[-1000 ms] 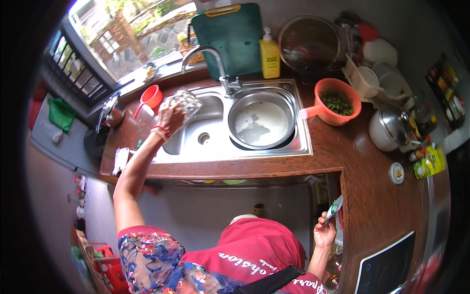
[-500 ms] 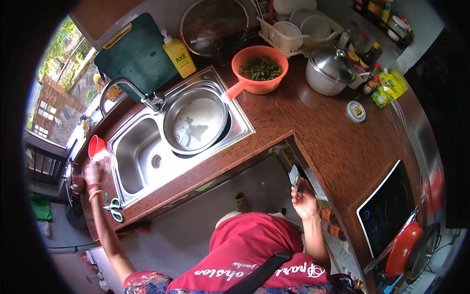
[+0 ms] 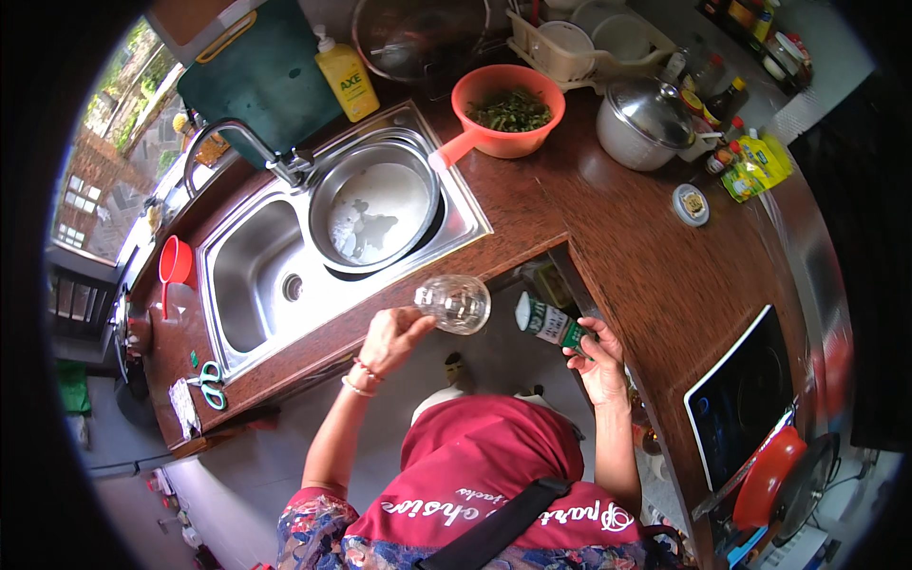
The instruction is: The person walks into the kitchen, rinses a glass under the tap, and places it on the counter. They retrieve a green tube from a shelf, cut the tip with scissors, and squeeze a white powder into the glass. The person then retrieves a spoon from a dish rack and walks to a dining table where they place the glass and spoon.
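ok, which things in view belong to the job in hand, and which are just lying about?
In the job:
clear rounded container, held in the left hand
green-and-white packet, held in the right hand

Apparently just lying about:
teal-handled scissors
red dipper
yellow pump bottle
lidded pot
long-handled orange bowl of leafy greens

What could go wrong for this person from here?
The clear rounded container in the left hand looks close to the front edge of the brown speckled counter, so it might bump or slip. The tilted green-and-white packet in the right hand might spill if open, which I can't tell.
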`<state>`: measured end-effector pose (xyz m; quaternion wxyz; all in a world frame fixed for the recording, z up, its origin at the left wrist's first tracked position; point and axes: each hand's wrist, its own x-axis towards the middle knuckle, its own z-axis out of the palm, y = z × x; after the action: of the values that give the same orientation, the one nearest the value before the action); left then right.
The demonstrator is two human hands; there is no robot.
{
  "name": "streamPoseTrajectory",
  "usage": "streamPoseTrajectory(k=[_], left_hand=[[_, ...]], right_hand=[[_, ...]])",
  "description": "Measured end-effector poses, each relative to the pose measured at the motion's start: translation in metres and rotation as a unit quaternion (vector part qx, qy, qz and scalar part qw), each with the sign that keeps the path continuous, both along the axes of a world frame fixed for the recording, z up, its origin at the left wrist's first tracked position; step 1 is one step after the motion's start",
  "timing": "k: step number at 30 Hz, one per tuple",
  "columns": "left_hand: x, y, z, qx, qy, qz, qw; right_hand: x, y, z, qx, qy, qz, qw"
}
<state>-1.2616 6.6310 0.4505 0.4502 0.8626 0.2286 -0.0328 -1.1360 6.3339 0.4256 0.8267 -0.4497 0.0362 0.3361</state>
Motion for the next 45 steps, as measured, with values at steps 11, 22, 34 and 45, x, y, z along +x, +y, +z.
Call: streamPoseTrajectory(k=[11, 22, 34, 45], left_hand=[[0.021, -0.057, -0.021, -0.022, -0.006, -0.077, 0.997], [0.012, -0.067, -0.049, -0.15, -0.018, -0.08, 0.985], [0.007, -0.079, -0.062, -0.273, -0.007, -0.077, 0.959], [0.007, -0.088, -0.068, -0.333, -0.03, -0.084, 0.939]], right_hand=[[-0.012, -0.002, 0.004, -0.229, -0.145, -0.005, 0.962], [-0.019, 0.018, 0.039, -0.406, -0.526, 0.023, 0.747], [-0.021, 0.016, 0.06, -0.419, -0.613, 0.159, 0.65], [-0.018, 0.005, 0.066, -0.396, -0.604, 0.132, 0.679]])
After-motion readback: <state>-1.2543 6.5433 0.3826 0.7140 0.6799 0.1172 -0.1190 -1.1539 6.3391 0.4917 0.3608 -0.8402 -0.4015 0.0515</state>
